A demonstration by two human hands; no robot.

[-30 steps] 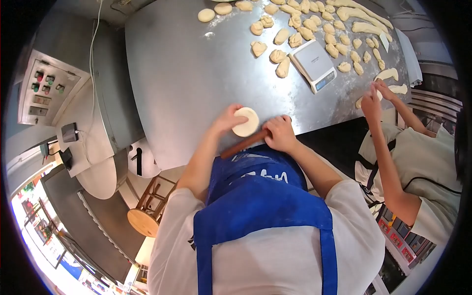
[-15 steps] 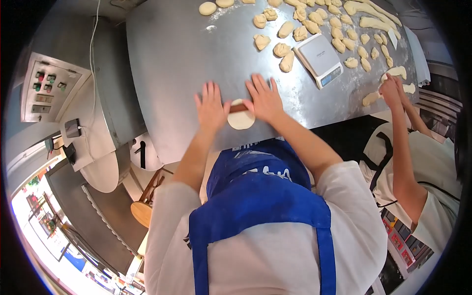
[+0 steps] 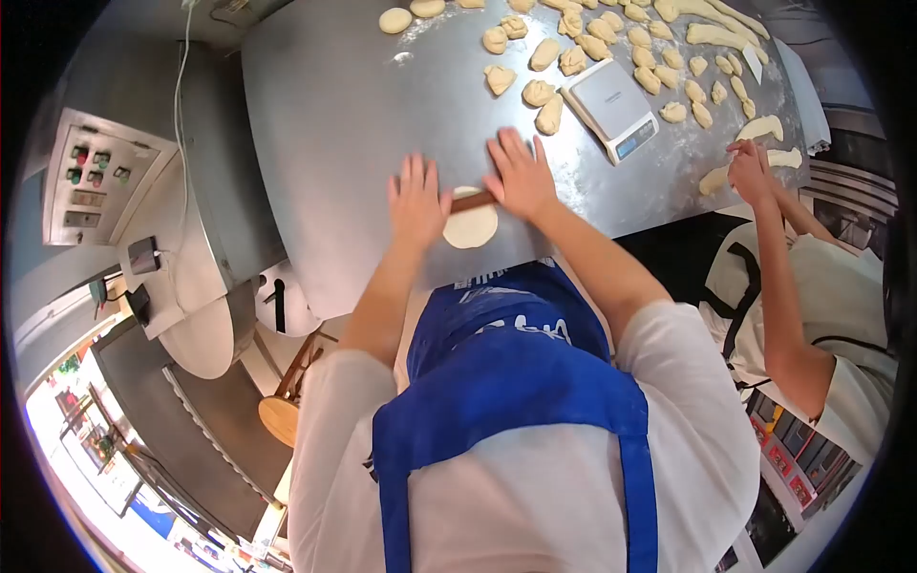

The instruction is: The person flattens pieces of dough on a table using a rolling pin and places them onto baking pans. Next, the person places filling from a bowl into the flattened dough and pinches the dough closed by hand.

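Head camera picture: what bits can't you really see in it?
Rolling pin ends: head view, hidden by the left hand and right hand.
Round dough, part of it: head view, covered by the rolling pin.
Numbers on the scale display: head view, too small to read.
Topmost dough piece: head view, cut off by the top edge.

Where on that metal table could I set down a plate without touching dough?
The biggest bare patch of the metal table lies between the left hand and the table's left edge. A smaller one sits between the right hand and the scale. Dough pieces crowd the far right, either side of the scale.
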